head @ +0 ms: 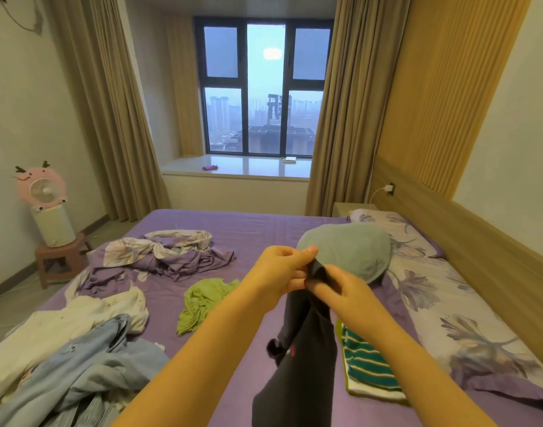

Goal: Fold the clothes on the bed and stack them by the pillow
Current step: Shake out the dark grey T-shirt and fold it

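A dark navy garment [301, 365] hangs down in front of me over the purple bed [248, 229]. My left hand [279, 269] pinches its top edge, and my right hand [341, 288] grips the same edge right beside it. A folded green-and-white striped piece [368, 365] lies on the bed at the right, next to the floral pillow [467, 318]. A grey-blue folded item [347, 251] sits behind my hands. Loose on the bed lie a lime green garment [202, 300], a cream garment [79, 318] and a light blue garment [88, 371].
A crumpled floral and purple sheet [171, 254] lies mid-bed on the left. A wooden headboard [479, 241] runs along the right. A pink fan [42, 186] stands on a stool [59, 260] at the left. The window sill [239, 167] is beyond the bed.
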